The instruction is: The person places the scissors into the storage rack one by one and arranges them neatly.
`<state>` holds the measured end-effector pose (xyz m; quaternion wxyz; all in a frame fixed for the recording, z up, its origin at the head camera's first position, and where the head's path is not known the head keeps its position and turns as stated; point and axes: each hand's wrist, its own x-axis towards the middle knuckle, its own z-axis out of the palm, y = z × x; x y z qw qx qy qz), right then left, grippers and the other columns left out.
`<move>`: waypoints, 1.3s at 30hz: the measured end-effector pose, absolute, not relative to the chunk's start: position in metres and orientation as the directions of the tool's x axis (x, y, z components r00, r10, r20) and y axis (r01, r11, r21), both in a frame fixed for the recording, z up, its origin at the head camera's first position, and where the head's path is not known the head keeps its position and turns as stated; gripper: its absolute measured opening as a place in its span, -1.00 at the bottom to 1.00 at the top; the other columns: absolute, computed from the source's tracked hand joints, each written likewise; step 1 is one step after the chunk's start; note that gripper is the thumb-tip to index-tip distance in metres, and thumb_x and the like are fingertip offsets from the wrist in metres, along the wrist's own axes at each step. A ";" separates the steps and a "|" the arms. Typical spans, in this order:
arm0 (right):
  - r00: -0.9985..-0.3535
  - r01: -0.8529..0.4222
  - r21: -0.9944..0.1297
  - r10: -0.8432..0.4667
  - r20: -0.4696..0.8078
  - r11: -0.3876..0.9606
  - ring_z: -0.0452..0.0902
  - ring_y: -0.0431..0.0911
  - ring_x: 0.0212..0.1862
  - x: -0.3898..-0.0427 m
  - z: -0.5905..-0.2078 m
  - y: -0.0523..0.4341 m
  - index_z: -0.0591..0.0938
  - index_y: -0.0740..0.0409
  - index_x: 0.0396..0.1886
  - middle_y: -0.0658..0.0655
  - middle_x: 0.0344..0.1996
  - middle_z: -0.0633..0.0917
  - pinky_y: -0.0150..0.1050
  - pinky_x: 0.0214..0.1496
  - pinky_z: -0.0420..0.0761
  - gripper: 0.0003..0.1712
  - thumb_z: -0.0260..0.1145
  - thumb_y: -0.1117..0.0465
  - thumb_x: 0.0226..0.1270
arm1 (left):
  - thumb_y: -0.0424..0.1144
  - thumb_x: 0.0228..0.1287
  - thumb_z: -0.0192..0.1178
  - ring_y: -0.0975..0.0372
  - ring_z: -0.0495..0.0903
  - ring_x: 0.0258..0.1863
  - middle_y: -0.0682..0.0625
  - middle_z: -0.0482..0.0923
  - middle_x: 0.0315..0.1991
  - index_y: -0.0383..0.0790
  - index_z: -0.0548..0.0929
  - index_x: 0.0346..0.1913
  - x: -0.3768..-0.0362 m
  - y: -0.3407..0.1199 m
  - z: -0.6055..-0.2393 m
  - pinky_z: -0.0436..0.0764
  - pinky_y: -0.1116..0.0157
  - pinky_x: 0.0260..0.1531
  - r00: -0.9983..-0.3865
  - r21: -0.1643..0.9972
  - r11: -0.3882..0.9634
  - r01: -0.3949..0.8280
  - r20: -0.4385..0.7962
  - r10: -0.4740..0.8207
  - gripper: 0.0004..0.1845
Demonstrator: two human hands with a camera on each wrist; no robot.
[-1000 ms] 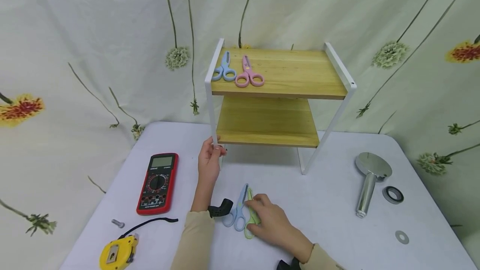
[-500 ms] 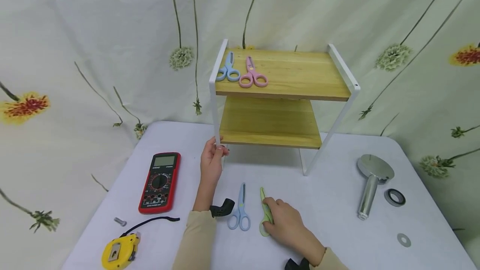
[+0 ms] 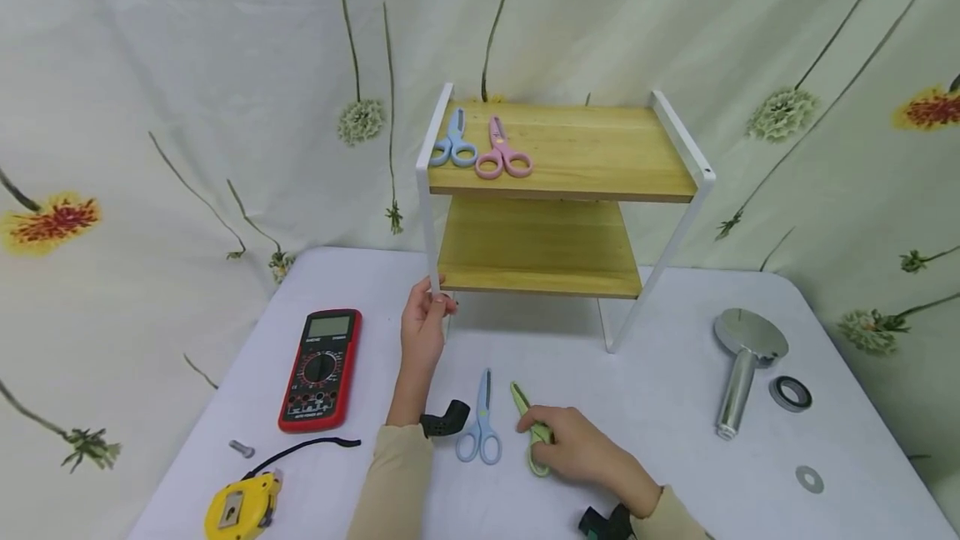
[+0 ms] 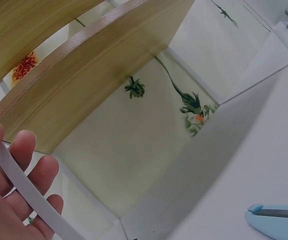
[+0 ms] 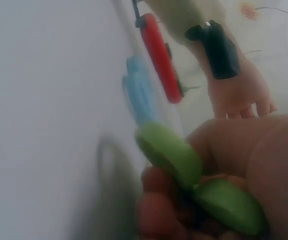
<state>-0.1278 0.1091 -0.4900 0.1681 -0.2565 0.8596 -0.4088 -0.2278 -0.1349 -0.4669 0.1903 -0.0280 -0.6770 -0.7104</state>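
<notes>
Head view: right hand (image 3: 581, 452) curls round the handles of green scissors (image 3: 529, 432), plastic handles, short blade end poking out toward the rack, low over the white table (image 3: 660, 407) just right of blue scissors (image 3: 481, 427) lying flat. Left hand (image 3: 422, 327) pinches the front left leg of the shelf rack (image 3: 558, 190), thin white metal frame with two pale wood boards, grain visible. Top board carries light blue scissors (image 3: 453, 144) and pink scissors (image 3: 501, 152) side by side near its left edge. Multimeter (image 3: 321, 369), red rubbery casing with black face and grey screen, lies left of the left arm. Yellow tape measure (image 3: 240, 507) at the near left corner, small metal bolt (image 3: 238, 447) beside it. Chrome shower head (image 3: 742, 357), round glossy face and tubular handle, sits right, with a black ring (image 3: 789, 394) and a flat washer (image 3: 808, 479) nearby. Floral cloth backdrop (image 3: 187, 107) hangs behind.

Left wrist view: fingers (image 4: 31, 172) wrap the flat white metal leg (image 4: 28, 197); wood board edge (image 4: 93, 75) above it, smooth and rounded. Blue scissors tip (image 4: 276, 220) lies at the lower right on the table.

Right wrist view: blurred; green scissors (image 5: 199, 180), smooth rounded plastic loops, clasped in the fingers (image 5: 159, 210). Blue scissors (image 5: 139, 92) and the red multimeter (image 5: 160, 57) lie beyond.
</notes>
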 end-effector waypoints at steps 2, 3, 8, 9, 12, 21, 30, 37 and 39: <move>-0.810 -0.271 -0.844 -0.583 -0.060 0.463 0.30 -0.37 -0.57 -0.131 -0.479 0.113 0.68 0.23 -0.04 -0.05 -0.49 0.49 -0.45 -0.51 0.37 -0.68 0.25 0.38 0.19 | -0.48 0.54 -0.09 0.38 0.58 -0.33 0.19 0.54 -0.43 -0.40 0.48 0.27 -0.229 -0.134 -0.466 0.59 0.45 -0.10 -0.924 0.949 -0.017 0.313 0.301 -0.234 -0.66; -0.812 -0.267 -0.864 -0.583 -0.037 0.427 0.31 -0.37 -0.57 -0.132 -0.471 0.115 0.68 0.23 -0.04 -0.03 -0.46 0.53 -0.46 -0.51 0.39 -0.70 0.25 0.38 0.23 | -0.49 0.54 -0.09 0.38 0.58 -0.33 0.19 0.54 -0.43 -0.41 0.48 0.26 -0.229 -0.134 -0.466 0.59 0.45 -0.10 -0.924 0.948 -0.022 0.316 0.303 -0.232 -0.66; -0.787 -0.490 -0.830 -0.544 0.291 0.265 0.37 -0.39 -0.53 -0.140 -0.402 0.133 0.65 0.25 0.01 0.04 -0.45 0.59 -0.42 -0.56 0.47 -0.70 0.29 0.42 0.28 | -0.50 0.52 -0.08 0.40 0.59 -0.34 0.21 0.55 -0.44 -0.43 0.49 0.24 -0.229 -0.134 -0.465 0.60 0.46 -0.11 -0.922 0.949 -0.009 0.316 0.305 -0.237 -0.67; -0.760 -0.565 -0.788 -0.525 0.382 0.246 0.37 -0.38 -0.53 -0.143 -0.382 0.137 0.64 0.26 0.01 0.04 -0.47 0.59 -0.41 -0.57 0.47 -0.68 0.30 0.45 0.25 | -0.49 0.52 -0.08 0.40 0.59 -0.34 0.21 0.55 -0.44 -0.42 0.49 0.24 -0.229 -0.135 -0.465 0.60 0.47 -0.11 -0.921 0.949 0.000 0.314 0.305 -0.242 -0.67; -0.694 -0.707 -0.651 -0.447 0.565 0.276 0.39 -0.34 -0.52 -0.152 -0.322 0.147 0.63 0.30 0.04 0.01 -0.51 0.58 -0.41 -0.58 0.45 -0.63 0.32 0.49 0.21 | -0.48 0.53 -0.07 0.41 0.59 -0.33 0.22 0.55 -0.44 -0.39 0.50 0.25 -0.228 -0.136 -0.465 0.59 0.47 -0.11 -0.918 0.951 0.020 0.309 0.304 -0.255 -0.67; -0.865 -0.494 -0.563 -0.309 0.395 0.662 0.38 -0.04 -0.43 -0.238 -0.205 0.146 0.58 0.12 0.22 0.17 -0.28 0.64 -0.25 -0.37 0.38 -0.54 0.14 0.22 0.32 | -0.48 0.54 -0.08 0.40 0.59 -0.32 0.22 0.55 -0.43 -0.41 0.49 0.24 -0.227 -0.136 -0.465 0.59 0.47 -0.08 -0.922 0.952 0.002 0.307 0.298 -0.245 -0.68; -0.901 -0.402 -0.390 -0.283 0.329 0.828 0.52 0.11 -0.04 -0.286 -0.215 0.137 0.61 0.16 0.18 0.27 0.00 0.68 -0.01 0.02 0.50 -0.54 0.07 0.11 0.37 | -0.48 0.54 -0.09 0.41 0.59 -0.32 0.21 0.55 -0.43 -0.43 0.48 0.25 -0.228 -0.133 -0.467 0.58 0.46 -0.09 -0.930 0.951 -0.017 0.307 0.297 -0.217 -0.67; -0.856 -0.460 -0.345 -0.306 0.417 0.818 0.54 0.11 -0.09 -0.285 -0.219 0.134 0.74 0.17 -0.03 0.28 -0.18 0.71 -0.02 -0.04 0.48 -0.63 0.16 0.05 0.46 | -0.49 0.54 -0.08 0.41 0.60 -0.32 0.19 0.55 -0.43 -0.44 0.49 0.24 -0.229 -0.134 -0.467 0.60 0.47 -0.10 -0.922 0.947 -0.006 0.321 0.311 -0.229 -0.68; -0.841 -0.488 -0.350 -0.325 0.432 0.800 0.51 0.08 -0.16 -0.285 -0.220 0.135 0.76 0.18 -0.06 0.25 -0.26 0.71 -0.09 -0.11 0.43 -0.64 0.16 0.07 0.46 | -0.49 0.54 -0.08 0.40 0.60 -0.32 0.20 0.55 -0.43 -0.44 0.49 0.25 -0.229 -0.135 -0.467 0.60 0.47 -0.10 -0.922 0.947 -0.009 0.320 0.310 -0.231 -0.67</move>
